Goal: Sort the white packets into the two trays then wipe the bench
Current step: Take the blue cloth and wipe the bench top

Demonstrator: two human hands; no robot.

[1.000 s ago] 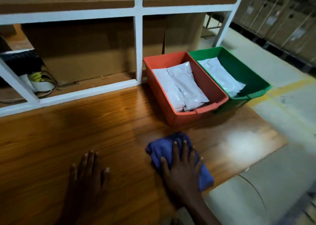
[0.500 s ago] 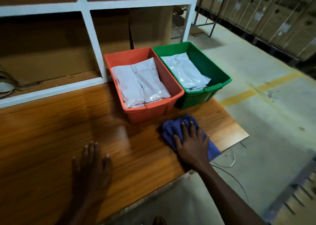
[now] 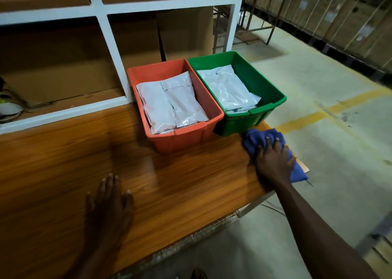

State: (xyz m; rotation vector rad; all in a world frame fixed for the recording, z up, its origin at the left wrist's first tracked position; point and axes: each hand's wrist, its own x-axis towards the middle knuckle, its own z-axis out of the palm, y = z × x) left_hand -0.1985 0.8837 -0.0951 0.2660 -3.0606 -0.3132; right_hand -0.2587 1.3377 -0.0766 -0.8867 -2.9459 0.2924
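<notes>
Head view of a wooden tabletop (image 3: 180, 179) with two trays and both hands. The right hand (image 3: 274, 164) lies palm-down on a crumpled blue cloth (image 3: 257, 139) at the tabletop's far right corner; its grip is spread, fingers (image 3: 267, 146) splayed and pressing the cloth flat rather than pinching it. Part of the cloth overhangs the tabletop edge on the outer side of this hand. The left hand (image 3: 110, 202) rests flat on bare wood, well apart from the right hand; its grip is likewise spread, holding nothing. Just beyond and inward of the right hand stands the green tray (image 3: 263, 83), its near corner just beside the cloth. The orange tray (image 3: 180, 139) stands against the green tray's inner side, farther from the right hand and beyond the left. White packets (image 3: 169, 102) lie side by side in the orange tray; further white packets (image 3: 228, 87) lie stacked in the green tray. A white-framed shelf unit (image 3: 110, 45) rises behind the trays, with cardboard boxes (image 3: 184, 32) behind its frame.
</notes>
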